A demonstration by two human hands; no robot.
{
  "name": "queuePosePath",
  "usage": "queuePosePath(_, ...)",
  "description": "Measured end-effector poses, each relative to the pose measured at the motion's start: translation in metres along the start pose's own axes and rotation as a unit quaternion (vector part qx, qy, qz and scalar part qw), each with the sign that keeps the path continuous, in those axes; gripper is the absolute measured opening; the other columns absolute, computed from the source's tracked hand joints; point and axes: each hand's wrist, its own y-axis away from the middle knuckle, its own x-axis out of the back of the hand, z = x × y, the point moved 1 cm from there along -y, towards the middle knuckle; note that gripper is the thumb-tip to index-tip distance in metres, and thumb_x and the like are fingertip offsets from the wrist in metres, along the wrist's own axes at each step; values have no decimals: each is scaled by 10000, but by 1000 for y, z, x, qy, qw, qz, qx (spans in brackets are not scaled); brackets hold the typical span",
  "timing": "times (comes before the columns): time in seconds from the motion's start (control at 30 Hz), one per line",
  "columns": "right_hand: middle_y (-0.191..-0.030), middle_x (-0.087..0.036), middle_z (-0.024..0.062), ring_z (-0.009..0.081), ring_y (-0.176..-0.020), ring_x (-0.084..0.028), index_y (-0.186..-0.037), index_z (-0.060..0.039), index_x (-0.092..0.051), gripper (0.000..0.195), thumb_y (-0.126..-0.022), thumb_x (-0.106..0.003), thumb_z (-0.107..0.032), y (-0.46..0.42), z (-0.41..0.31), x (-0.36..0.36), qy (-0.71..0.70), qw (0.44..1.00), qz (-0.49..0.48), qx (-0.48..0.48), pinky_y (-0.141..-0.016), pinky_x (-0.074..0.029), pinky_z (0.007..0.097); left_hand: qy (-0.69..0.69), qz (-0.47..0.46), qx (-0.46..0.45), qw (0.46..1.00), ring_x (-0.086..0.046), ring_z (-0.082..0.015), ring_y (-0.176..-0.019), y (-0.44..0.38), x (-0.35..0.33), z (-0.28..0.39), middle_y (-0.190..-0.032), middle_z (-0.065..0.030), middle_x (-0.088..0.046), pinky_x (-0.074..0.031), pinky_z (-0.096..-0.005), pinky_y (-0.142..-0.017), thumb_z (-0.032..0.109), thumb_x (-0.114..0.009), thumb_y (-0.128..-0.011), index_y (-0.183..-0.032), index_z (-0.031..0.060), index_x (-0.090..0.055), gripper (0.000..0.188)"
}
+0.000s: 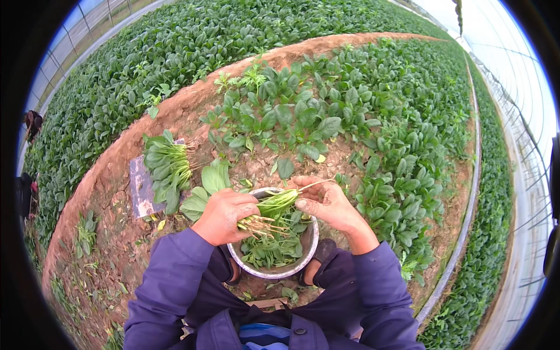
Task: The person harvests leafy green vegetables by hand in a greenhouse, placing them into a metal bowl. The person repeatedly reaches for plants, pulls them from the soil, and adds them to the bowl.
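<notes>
My left hand [225, 215] is closed around a bunch of spinach-like greens [215, 178]; the leaves fan out to the left and the thin pale roots stick out to the right. Between the thumb and fingers of my right hand [326, 203] is a small green plant [280, 201], its whitish root pointing up and right. Both hands are over a round metal basin [273, 275] between my feet. Loose green leaves [275, 253] lie inside it. My left hand and the greens hide part of its left rim.
Left of the basin, bundled greens [168, 164] rest on a dark printed sheet [142, 192]. Leafy plants [393, 175] grow ahead and right. A soil ridge [175, 103] curves past a second planted bed. A long pipe [474, 135] runs at right. Someone in dark clothing [33, 124] is at the left edge.
</notes>
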Motion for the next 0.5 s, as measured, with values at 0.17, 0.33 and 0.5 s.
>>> queuePosePath(0.17, -927, -685, 47, 94, -830, -604, -1055, 47, -670, 298, -855, -706, -171, -9, 8, -10, 7, 997, 15, -72, -763, -478, 251, -56, -43, -26, 997, -622, -235, -815, 0, -2, 3, -971, -44, -622, -440, -370, -674, 148, -799, -461, -880, 121, -610, 460)
queuePosePath(0.33, -851, -684, 42, 87, -778, -595, -980, 56, -687, 241, -883, -663, -162, -10, 16, -12, 68, 993, 72, -63, -709, -477, 255, -72, -53, -31, 996, -592, -223, -829, 0, -1, 3, -944, -25, -550, -417, -374, -689, 196, -822, -460, -906, 133, -563, 519)
queuePosePath(0.5, -810, -668, 49, 98, -752, -576, -959, 42, -678, 255, -925, -621, -204, -15, 33, -3, 114, 991, 69, 2, -692, -474, 280, -70, -45, -21, 996, -612, -250, -847, -1, -3, 5, -1019, -58, -603, -441, -383, -707, 116, -794, -418, -878, 105, -599, 500)
